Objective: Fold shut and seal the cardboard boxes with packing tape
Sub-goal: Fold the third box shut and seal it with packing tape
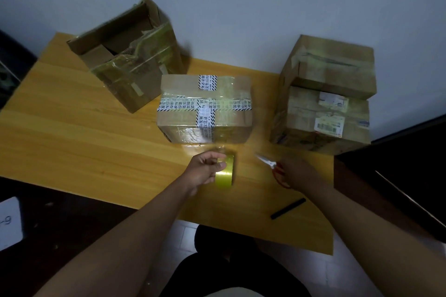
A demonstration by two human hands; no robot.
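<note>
A closed cardboard box (205,108) with printed white tape crossing its top sits mid-table. My left hand (202,171) grips a yellowish roll of packing tape (225,173) just in front of the box; a clear strip seems to run from the roll up to the box's front face. My right hand (298,171) is blurred and holds red-handled scissors (272,166), blades pointing left toward the roll. An open box (125,55) with raised flaps stands at the back left.
Two closed boxes (325,94) are stacked at the right against the wall. A black marker (288,208) lies near the wooden table's (72,132) front edge. Dark furniture flanks the table on both sides.
</note>
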